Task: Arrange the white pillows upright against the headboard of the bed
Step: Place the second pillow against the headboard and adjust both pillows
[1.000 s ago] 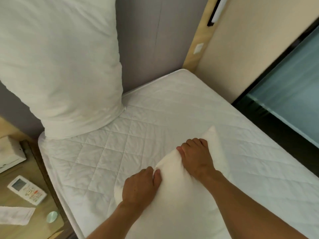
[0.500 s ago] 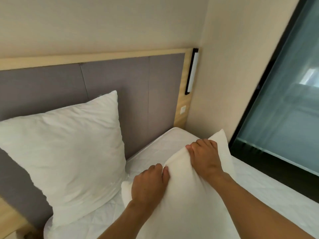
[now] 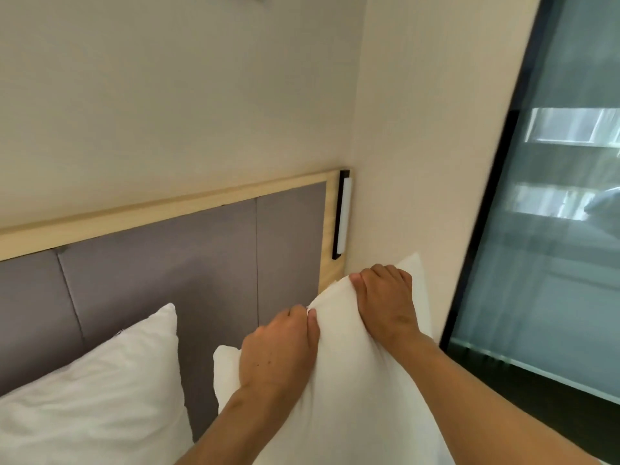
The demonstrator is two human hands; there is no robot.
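Both my hands grip the top edge of a white pillow [image 3: 355, 391], held upright in front of me near the right end of the headboard. My left hand [image 3: 278, 347] pinches the edge left of centre and my right hand [image 3: 385, 303] clutches it near the upper right corner. A second white pillow [image 3: 94, 397] leans upright against the grey padded headboard [image 3: 188, 263] at the lower left. The bed surface is hidden below the frame.
The headboard has a light wooden frame [image 3: 161, 209] along its top. A black-edged reading lamp [image 3: 342, 216] is fixed at its right end, by the beige wall corner. A dark-framed glass panel [image 3: 550, 229] runs down the right side.
The pillow in my hands has risen and moved toward the headboard's right end. The view has tilted up, so the mattress and nightstand have dropped out of sight.
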